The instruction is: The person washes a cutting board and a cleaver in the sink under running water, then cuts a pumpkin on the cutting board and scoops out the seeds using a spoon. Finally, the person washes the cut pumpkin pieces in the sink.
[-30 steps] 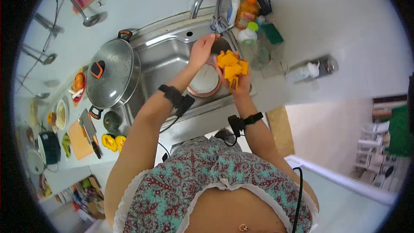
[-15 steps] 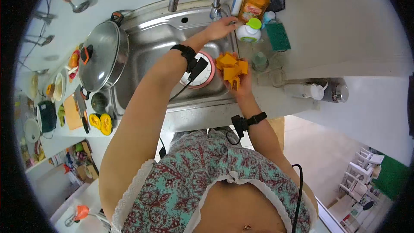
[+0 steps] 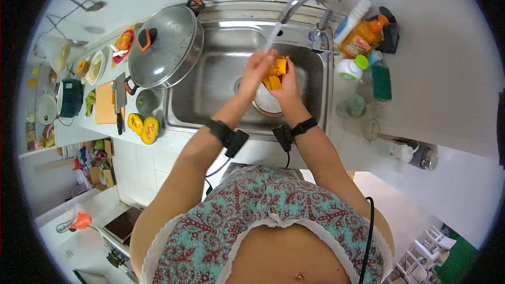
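Note:
Orange pumpkin chunks are held over the sink, under the running faucet. My right hand cups the chunks from the right, its fingers wrapped round them. Against their left side is my left hand, its fingers bent at the pieces and partly blurred; water falls beside it. Below the hands, a white round item with a pink rim lies in the basin, partly hidden by my right hand.
A lidded steel pot stands left of the basin. Farther left are a knife, a cutting board and a halved pumpkin. Soap bottles and a green sponge stand on the right.
My left hand has left the faucet handle area and come to the pumpkin chunks. My right hand has brought them under the faucet, where water now runs. The view has shifted.

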Available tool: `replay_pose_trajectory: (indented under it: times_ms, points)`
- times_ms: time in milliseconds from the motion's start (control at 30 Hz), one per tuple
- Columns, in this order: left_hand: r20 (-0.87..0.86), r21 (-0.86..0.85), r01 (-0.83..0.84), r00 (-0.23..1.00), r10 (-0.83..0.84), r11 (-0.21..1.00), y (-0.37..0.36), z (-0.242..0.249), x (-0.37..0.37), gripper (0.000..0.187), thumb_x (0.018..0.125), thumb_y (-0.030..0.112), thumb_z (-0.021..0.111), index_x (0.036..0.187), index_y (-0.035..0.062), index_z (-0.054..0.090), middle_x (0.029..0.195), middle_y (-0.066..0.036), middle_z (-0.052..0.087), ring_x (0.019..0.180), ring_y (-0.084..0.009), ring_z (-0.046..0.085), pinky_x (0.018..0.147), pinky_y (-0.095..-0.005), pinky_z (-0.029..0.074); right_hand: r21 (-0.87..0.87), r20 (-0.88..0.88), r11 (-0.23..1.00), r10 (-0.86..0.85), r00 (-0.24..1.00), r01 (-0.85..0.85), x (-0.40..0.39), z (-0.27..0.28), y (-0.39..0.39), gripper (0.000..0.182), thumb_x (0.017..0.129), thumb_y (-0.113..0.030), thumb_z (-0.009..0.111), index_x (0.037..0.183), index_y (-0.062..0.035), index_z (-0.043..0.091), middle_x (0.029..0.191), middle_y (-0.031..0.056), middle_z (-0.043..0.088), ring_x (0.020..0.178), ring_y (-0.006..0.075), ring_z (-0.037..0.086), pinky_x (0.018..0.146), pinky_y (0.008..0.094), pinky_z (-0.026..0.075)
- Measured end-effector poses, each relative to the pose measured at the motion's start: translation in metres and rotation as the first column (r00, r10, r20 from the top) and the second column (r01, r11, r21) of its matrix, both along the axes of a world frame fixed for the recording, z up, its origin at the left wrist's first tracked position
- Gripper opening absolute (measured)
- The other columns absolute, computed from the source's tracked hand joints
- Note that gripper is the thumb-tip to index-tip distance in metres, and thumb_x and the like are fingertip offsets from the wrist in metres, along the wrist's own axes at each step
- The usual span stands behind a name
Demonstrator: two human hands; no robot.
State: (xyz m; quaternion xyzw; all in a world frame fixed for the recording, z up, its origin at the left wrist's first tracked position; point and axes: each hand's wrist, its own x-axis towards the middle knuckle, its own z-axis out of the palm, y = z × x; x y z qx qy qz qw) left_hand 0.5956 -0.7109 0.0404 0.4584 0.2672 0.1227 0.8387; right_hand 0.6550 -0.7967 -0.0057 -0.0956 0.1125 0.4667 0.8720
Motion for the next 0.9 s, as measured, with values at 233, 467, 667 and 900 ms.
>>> replay_pose_trajectory:
  times_ms: [233,467,667,900]
  points:
    - [0.084,-0.021,-0.464,0.882,0.464,0.886,0.020,-0.029,0.008,0.024,0.086,0.019,0.064,0.100,-0.0002,0.063,0.086,-0.007,0.065,0.078,-0.0156,0.061,0.074,-0.0264,0.050,-0.353,0.321,0.920,-0.052,0.946,0.171,-0.018,0.003,0.052,0.033,0.090,-0.033,0.058,0.111,-0.0071,0.056,0.101,0.0051,0.062,0.093,0.0202,0.060,0.079,0.0338,0.050]
    - [0.055,0.366,-0.367,0.926,0.374,0.855,0.005,-0.022,0.012,0.026,0.087,0.021,0.063,0.104,0.0019,0.060,0.101,-0.008,0.062,0.083,-0.0158,0.060,0.072,-0.0290,0.050,-0.556,0.514,0.752,-0.022,0.857,0.353,0.016,-0.033,0.049,0.030,0.088,-0.024,0.058,0.113,-0.0069,0.055,0.106,0.0054,0.057,0.096,0.0161,0.056,0.079,0.0295,0.047]
    - [0.192,-0.288,-0.256,0.929,0.318,0.923,0.022,-0.033,0.011,0.027,0.087,0.022,0.059,0.106,0.0020,0.059,0.100,-0.008,0.061,0.088,-0.0181,0.060,0.074,-0.0309,0.050,-0.500,0.769,0.695,0.082,0.634,0.517,-0.015,-0.008,0.052,0.033,0.085,-0.017,0.063,0.113,-0.0048,0.053,0.108,0.0050,0.057,0.098,0.0165,0.055,0.082,0.0283,0.046]
    - [0.123,-0.241,-0.299,0.934,0.335,0.923,0.020,-0.065,0.024,0.037,0.094,0.034,0.046,0.104,0.0004,0.059,0.103,-0.012,0.061,0.094,-0.0212,0.060,0.079,-0.0349,0.050,-0.465,0.473,0.711,-0.304,0.827,0.527,-0.004,-0.012,0.058,0.026,0.091,-0.027,0.054,0.101,-0.0032,0.058,0.098,0.0064,0.061,0.093,0.0197,0.059,0.082,0.0318,0.048]
